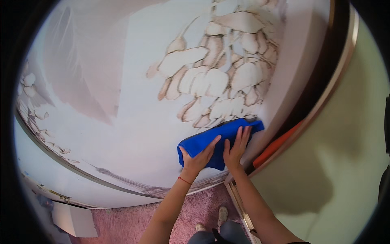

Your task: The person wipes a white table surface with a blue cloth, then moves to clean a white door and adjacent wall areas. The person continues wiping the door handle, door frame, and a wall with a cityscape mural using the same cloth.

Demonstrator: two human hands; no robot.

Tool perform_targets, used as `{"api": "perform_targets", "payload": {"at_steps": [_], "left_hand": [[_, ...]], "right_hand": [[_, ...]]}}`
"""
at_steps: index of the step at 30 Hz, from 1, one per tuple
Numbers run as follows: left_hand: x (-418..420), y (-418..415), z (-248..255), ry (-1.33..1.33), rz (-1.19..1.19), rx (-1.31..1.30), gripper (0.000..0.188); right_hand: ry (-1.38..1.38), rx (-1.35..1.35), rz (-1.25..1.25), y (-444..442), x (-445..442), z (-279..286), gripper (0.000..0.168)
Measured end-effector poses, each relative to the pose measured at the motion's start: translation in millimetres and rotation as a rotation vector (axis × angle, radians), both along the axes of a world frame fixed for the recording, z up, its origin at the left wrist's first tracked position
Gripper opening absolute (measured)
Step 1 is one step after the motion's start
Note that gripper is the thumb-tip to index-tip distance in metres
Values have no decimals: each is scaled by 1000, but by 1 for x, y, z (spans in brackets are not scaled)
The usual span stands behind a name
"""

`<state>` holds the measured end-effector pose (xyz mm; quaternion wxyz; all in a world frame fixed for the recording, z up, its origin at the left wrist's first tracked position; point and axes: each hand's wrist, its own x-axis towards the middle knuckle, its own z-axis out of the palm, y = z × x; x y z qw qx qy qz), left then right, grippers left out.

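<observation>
A folded blue cloth [224,137] lies against a pale panel [146,137] printed with flowers, a feather and a tower. My left hand [198,157] holds the cloth's left part, its thumb near the left edge and its fingers spread over the fabric. To its right, my right hand [237,151] presses the cloth with fingers extended upward and thumb apart. The palms hide some of the fabric. A thin red string bracelet [185,180] circles my left wrist. Both hands are low on the panel, close to its right border.
Beyond the panel's right border is a dark gap [304,94] with an orange item [275,146] inside. A metal-framed pale green panel [344,170] stands at right. Below are pink carpet [122,225], my shoes [223,215] and a white box-like object [74,219] at lower left.
</observation>
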<state>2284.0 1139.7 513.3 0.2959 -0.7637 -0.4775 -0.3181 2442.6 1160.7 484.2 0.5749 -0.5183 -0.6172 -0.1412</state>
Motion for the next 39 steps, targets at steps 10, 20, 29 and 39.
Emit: {"api": "perform_targets", "payload": {"at_steps": [10,20,29,39], "left_hand": [[-43,7,-138,-355,-268,-339,28],[-39,15,-284,-350,-331,-400,40],[-15,22,-395,-168,-228,-137,33],[-12,16,-511,-190,-265,-169,23]], "right_hand": [[-62,109,-112,33,-25,-155,80],[-130,148,-105,43,-5,-286,77],[-206,238,-84,56,21,-410,74],[-250,281,-121,51,23,-520,72]]}}
